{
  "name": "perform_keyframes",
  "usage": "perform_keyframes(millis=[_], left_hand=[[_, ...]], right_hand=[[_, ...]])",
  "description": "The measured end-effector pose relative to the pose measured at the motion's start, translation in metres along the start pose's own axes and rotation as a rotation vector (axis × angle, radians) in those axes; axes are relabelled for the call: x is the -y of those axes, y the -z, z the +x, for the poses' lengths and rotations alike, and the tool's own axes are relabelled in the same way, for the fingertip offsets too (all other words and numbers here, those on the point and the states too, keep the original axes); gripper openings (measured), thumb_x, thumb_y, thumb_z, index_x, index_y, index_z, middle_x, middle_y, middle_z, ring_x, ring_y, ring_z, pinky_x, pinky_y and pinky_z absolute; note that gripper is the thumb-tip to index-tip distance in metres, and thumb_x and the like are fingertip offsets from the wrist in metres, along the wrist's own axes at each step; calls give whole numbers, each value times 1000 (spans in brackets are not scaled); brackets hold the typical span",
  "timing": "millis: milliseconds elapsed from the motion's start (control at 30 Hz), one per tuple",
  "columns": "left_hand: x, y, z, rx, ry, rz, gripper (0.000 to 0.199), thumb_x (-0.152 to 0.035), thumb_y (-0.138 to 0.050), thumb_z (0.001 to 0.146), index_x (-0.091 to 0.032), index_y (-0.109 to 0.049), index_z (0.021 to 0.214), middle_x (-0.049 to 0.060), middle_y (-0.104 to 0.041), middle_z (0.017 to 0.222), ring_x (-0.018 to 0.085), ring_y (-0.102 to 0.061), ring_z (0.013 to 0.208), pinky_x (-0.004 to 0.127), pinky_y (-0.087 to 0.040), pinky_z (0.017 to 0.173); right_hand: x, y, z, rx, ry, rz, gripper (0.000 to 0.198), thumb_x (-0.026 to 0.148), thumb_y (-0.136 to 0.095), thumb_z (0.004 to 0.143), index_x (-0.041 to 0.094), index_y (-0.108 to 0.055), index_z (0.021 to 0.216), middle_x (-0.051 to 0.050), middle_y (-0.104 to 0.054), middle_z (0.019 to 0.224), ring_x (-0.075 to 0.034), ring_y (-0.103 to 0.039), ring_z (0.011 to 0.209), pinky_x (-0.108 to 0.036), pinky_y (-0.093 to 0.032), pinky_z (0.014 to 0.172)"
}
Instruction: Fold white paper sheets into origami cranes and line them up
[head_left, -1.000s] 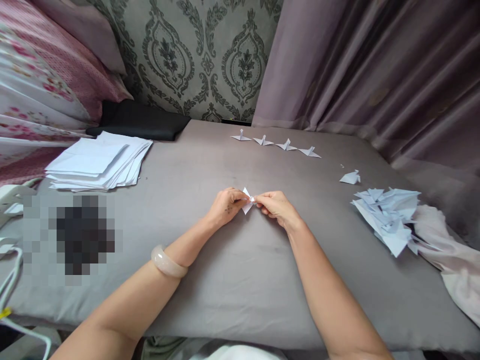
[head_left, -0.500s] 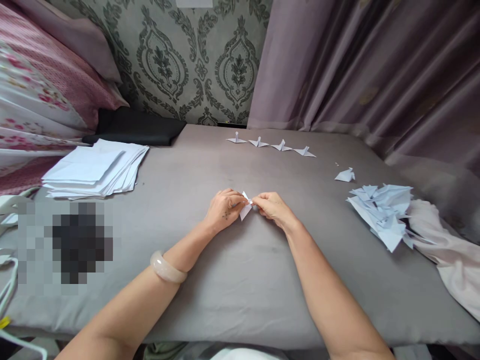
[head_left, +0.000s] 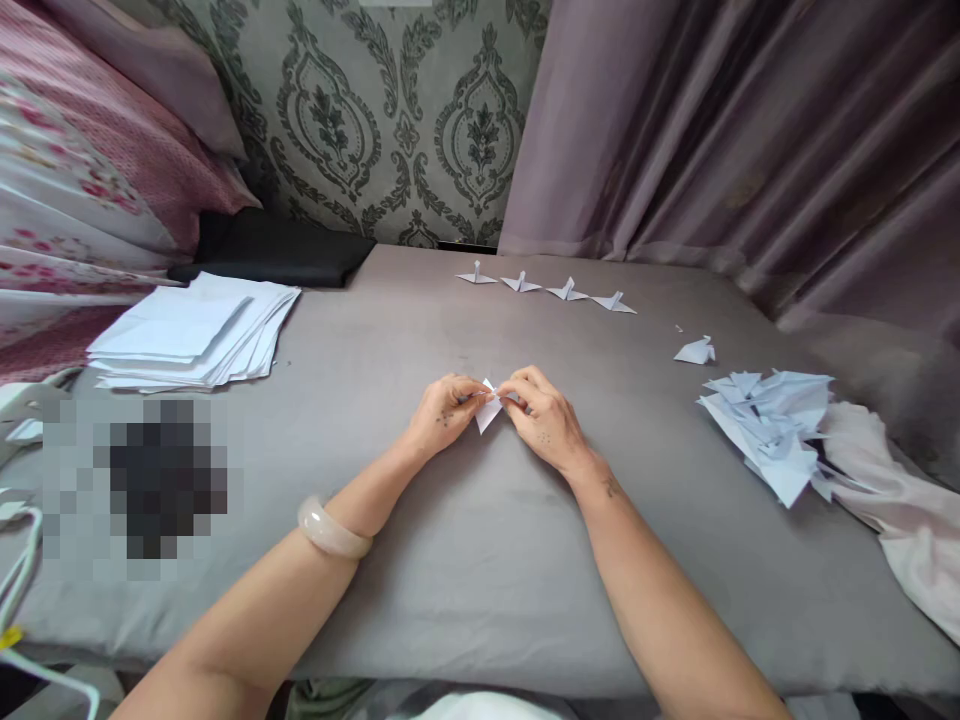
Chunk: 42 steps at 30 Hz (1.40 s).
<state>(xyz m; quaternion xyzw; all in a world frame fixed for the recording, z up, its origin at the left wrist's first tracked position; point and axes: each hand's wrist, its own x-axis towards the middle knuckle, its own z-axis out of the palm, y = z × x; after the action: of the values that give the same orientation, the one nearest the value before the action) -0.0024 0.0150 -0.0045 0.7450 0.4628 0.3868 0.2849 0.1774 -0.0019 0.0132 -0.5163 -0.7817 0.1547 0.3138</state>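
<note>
A small white paper crane point(head_left: 488, 413) is pinched between my two hands over the middle of the grey-covered table. My left hand point(head_left: 448, 412) grips its left side between thumb and fingertips. From the right, my right hand point(head_left: 541, 415) has its thumb and forefinger closed on the crane near its centre. One pointed wing shows below the fingers and a smaller tip above them; the crane's middle is mostly hidden by my fingertips.
Several finished paper cranes point(head_left: 568, 290) stand in a row at the back. Another folded paper bird point(head_left: 696, 350) sits right, near a heap of folded papers point(head_left: 776, 425) and a pale cloth point(head_left: 892, 500). Paper sheets point(head_left: 187, 335) are stacked left, before a black folded item point(head_left: 277, 250).
My right hand has turned and shifted its grip, its knuckles now higher and closer to the left hand. The crane has tilted slightly; the view has shifted a little.
</note>
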Motion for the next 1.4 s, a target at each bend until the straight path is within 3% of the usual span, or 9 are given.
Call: perform_keyframes(millis=[200, 467, 633, 800, 867, 1033, 1400], left_hand=[[1, -1, 0, 0, 6, -24, 17, -30, -59, 85, -22, -74, 85, 4, -73, 83, 18, -62, 79, 26, -48, 70], [5, -2, 0, -9, -38, 16, 16, -30, -60, 85, -23, -73, 85, 3, -73, 86, 17, -61, 78, 27, -47, 72], [2, -1, 0, -15, -60, 82, 16, -30, -58, 86, -24, -73, 84, 2, -73, 89, 17, -61, 80, 29, -45, 75], [-3, 2, 0, -15, -71, 117, 15, -27, -57, 87, -24, -72, 86, 2, -73, 90, 18, -62, 83, 30, -44, 76], [-5, 3, 0, -16, -67, 159, 15, -27, -57, 87, -24, -71, 86, 2, -73, 91, 18, -62, 85, 31, -42, 78], [-8, 3, -1, -26, -48, 247, 15, -27, -56, 88, -24, -70, 84, 1, -73, 93, 18, -63, 87, 33, -38, 80], [-11, 0, -1, -69, -25, 254, 12, -24, -59, 84, -23, -70, 78, 1, -73, 90, 17, -64, 86, 34, -36, 85]], right_hand=[[0, 2, -3, 6, 72, -183, 17, 28, -48, 93, 27, -64, 99, -1, -61, 103, -11, -59, 75, -21, -37, 61], [5, -1, -3, -11, 83, -242, 17, 25, -45, 93, 24, -62, 96, -2, -62, 102, -11, -58, 72, -23, -37, 59], [7, -3, -3, -14, 20, -113, 13, 22, -47, 90, 22, -59, 94, -2, -61, 102, -11, -58, 69, -23, -40, 62], [2, -6, -1, 14, -7, 133, 24, 21, -51, 87, 23, -57, 110, -4, -60, 107, -10, -58, 67, -24, -45, 64], [-2, -9, 1, 4, 1, 172, 20, 24, -52, 87, 23, -61, 105, -4, -62, 103, -11, -59, 69, -24, -45, 65], [-6, -13, 4, -56, 6, 208, 14, 25, -52, 88, 22, -66, 91, -2, -63, 89, -14, -59, 76, -24, -44, 63], [0, -15, 4, -83, 31, 180, 13, 22, -51, 88, 22, -64, 86, -2, -63, 86, -13, -58, 72, -24, -43, 62]])
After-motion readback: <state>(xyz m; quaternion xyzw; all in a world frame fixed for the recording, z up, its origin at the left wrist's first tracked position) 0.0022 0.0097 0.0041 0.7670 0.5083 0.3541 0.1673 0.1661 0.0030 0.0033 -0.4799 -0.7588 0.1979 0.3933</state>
